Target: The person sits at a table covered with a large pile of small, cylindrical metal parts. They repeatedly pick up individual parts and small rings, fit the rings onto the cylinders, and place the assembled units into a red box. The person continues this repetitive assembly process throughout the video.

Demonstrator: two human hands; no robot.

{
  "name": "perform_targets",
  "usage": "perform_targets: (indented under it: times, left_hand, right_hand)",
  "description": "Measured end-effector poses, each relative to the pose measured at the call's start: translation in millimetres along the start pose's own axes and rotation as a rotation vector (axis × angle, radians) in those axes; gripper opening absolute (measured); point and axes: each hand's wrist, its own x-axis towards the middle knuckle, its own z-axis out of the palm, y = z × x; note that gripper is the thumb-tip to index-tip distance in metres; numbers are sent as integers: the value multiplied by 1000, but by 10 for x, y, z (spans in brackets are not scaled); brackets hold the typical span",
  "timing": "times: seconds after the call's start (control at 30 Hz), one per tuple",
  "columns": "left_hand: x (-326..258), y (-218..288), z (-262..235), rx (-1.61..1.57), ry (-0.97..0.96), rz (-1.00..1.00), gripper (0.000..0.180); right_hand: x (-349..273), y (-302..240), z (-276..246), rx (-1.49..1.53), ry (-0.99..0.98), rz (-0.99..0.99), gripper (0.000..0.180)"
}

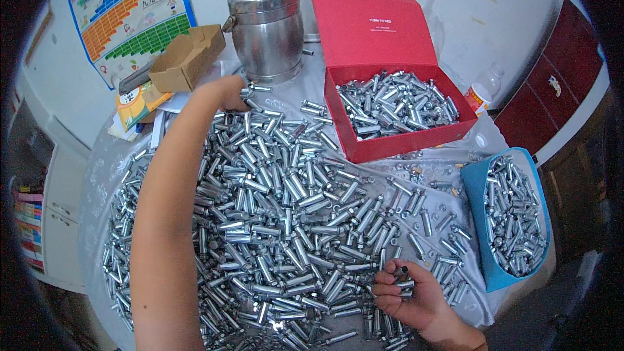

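Observation:
A wide heap of silvery metal expansion bolts [286,221] covers much of the table. My left hand [235,93] reaches over it to the far edge, near the steel pot. Its fingers are closed at an expansion bolt [261,89] that sticks out to the right; the fingertips are partly hidden. Low on the right, my right hand [416,296] is held palm up above the near side of the heap. Its curled fingers hold an expansion bolt [404,270] whose dark end points up.
An open red box [409,139] full of bolts stands at the far right. Nearer is a blue container [478,221] of bolts. Behind the heap are a lidded steel pot [268,39] and a cardboard box [185,58]. A plastic bottle [484,88] stands behind the red box.

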Motion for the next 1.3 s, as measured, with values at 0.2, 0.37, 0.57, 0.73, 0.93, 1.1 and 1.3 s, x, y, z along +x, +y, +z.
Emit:
perform_targets:
  times: [0.2, 0.37, 0.57, 0.73, 0.93, 1.1, 1.3]
  left_hand:
    - [-98, -116, 19, 78, 175, 85, 33]
    - [-151, -371, -109, -88, 236, 44, 41]
    - [-414, -513, -173, 81, 73, -68, 39]
    - [-295, -677, 84, 36, 113, 111, 31]
    - [-454, -631, 29, -211, 20, -29, 30]
    - [-461, -871, 201, -325, 161, -35, 31]
    - [-571, -742, 169, -468, 69, -67, 32]
  right_hand:
    - [16, -5, -17, -16, -7, 6, 20]
    - [9, -4, -17, -11, -5, -9, 20]
    - [13, 20, -10, -8, 7, -6, 19]
    - [4, 4, 26, 38, 23, 24, 19]
    - [18, 12, 24, -12, 23, -15, 19]
    - [15, 25, 44, 2, 44, -18, 20]
    - [15, 19, 21, 22, 48, -15, 19]
